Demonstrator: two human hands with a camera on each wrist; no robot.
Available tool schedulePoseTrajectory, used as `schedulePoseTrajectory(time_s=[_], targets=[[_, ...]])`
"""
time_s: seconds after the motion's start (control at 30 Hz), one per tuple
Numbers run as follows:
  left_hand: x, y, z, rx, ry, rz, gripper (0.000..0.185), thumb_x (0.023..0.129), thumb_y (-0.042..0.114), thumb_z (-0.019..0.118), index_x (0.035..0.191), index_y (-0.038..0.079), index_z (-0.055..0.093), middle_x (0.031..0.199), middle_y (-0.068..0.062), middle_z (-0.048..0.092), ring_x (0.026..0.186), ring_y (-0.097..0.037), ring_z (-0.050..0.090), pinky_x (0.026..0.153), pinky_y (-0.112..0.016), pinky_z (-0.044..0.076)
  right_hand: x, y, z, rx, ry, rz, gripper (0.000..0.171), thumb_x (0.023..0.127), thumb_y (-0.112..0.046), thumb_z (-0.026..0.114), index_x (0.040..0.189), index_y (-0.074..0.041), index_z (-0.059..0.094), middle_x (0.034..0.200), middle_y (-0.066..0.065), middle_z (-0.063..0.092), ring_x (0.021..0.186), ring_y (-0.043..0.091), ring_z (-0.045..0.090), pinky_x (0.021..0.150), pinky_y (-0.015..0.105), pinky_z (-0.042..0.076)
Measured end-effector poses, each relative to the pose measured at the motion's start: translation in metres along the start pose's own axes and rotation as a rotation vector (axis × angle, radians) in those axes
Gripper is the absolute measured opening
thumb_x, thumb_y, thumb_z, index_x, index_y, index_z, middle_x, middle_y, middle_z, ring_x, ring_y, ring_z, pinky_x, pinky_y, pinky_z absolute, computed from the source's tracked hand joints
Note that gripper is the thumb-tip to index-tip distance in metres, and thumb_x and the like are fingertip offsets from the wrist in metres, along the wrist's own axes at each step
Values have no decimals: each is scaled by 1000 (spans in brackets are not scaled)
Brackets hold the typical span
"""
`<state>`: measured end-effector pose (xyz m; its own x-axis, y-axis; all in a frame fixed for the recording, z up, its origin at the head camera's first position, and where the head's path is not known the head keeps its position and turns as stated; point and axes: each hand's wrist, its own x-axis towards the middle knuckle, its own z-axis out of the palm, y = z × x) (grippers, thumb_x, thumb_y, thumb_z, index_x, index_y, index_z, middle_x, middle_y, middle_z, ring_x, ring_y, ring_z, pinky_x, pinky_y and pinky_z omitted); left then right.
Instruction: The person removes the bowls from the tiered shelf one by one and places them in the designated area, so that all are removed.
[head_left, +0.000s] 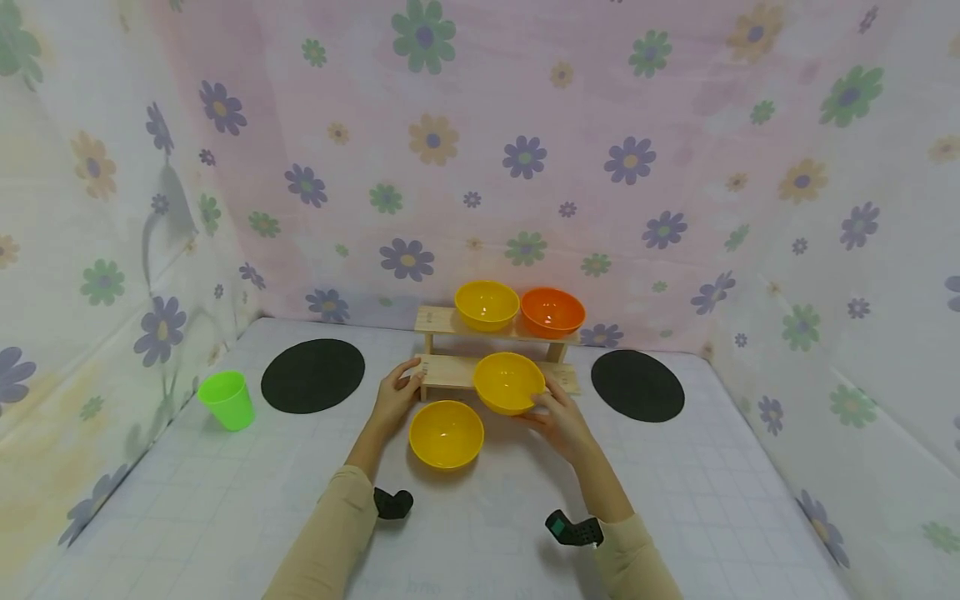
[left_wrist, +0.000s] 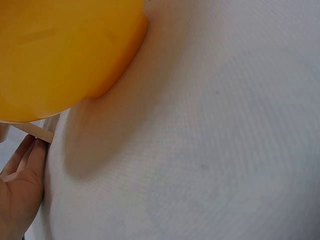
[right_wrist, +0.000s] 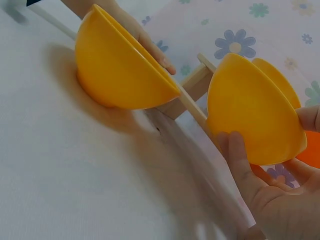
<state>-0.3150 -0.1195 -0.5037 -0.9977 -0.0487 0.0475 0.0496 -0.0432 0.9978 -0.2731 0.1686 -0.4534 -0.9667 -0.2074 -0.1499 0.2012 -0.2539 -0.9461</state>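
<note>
A two-tier wooden rack (head_left: 450,372) stands at the back of the white table. My right hand (head_left: 557,410) grips a yellow bowl (head_left: 508,382) at the lower shelf, thumb at the rim and fingers under its side (right_wrist: 240,165). Whether the held bowl (right_wrist: 250,110) rests on the shelf I cannot tell. My left hand (head_left: 400,387) rests with straight fingers (left_wrist: 22,165) against the left end of the lower shelf (left_wrist: 37,131). A second yellow bowl (head_left: 446,433) sits upright on the table between my hands, filling the top left of the left wrist view (left_wrist: 60,50).
On the top shelf stand another yellow bowl (head_left: 486,304) and an orange bowl (head_left: 552,312). Two black round mats (head_left: 312,375) (head_left: 637,385) lie left and right of the rack. A green cup (head_left: 227,400) stands at the far left. Flowered cloth walls enclose the table.
</note>
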Motion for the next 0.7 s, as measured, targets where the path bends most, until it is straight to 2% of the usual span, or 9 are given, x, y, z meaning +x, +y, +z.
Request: schedulePoseTrajectory(time_s=[0.27, 0.43, 0.6, 0.7], targets=[[1, -1, 0, -4, -11, 4, 42, 95, 12, 55, 136, 6, 48, 130, -26, 52, 113, -30, 53, 94, -38, 48, -13, 0, -11, -56, -36, 8, 62, 95, -8, 43, 151, -10, 16, 153, 16, 20, 103, 25, 58, 90, 38, 50], [1, 0, 0, -1, -12, -7, 42, 96, 13, 55, 136, 6, 48, 132, -26, 49, 116, -32, 52, 95, -38, 47, -21, 2, -18, -50, -50, 27, 62, 95, -7, 43, 150, -9, 17, 152, 18, 18, 98, 26, 61, 90, 37, 50], [-6, 12, -1, 1, -35, -11, 43, 96, 12, 54, 137, 2, 46, 134, -28, 47, 117, -35, 50, 97, -42, 45, -29, 5, -24, -24, -66, 51, 63, 94, -4, 43, 150, -8, 15, 154, 19, 8, 88, 22, 65, 88, 35, 52], [-12, 22, -1, 5, -49, -14, 43, 96, 10, 53, 137, 0, 44, 135, -29, 45, 118, -36, 49, 98, -45, 44, -32, 8, -26, -30, -70, 61, 64, 94, -4, 44, 150, -7, 15, 154, 19, 7, 86, 20, 66, 87, 34, 52]])
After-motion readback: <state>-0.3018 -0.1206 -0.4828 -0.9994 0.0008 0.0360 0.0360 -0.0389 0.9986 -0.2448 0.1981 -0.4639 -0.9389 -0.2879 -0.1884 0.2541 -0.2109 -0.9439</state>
